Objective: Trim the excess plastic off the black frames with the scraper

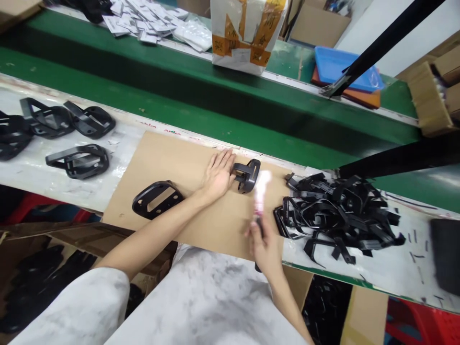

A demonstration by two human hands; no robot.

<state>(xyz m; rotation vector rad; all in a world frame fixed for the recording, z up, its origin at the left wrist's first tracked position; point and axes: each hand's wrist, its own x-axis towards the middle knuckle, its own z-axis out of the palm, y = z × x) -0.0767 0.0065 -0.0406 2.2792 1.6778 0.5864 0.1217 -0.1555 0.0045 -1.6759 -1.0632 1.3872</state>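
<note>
My left hand (218,173) lies flat with fingers stretched on a brown cardboard sheet (172,158), its fingertips touching a small black plastic frame part (247,175). My right hand (264,245) is closed around a slim tool with a pink-and-white, motion-blurred end (261,191), held just right of that part. Another black frame part (156,199) lies on the cardboard beside my left forearm.
A heap of several black plastic pieces (338,211) sits to the right. Finished black frames (79,160) lie at the left on the white bench. Behind runs a green conveyor (179,91) with a taped box (244,33), blue tray (341,64) and small packets (158,21).
</note>
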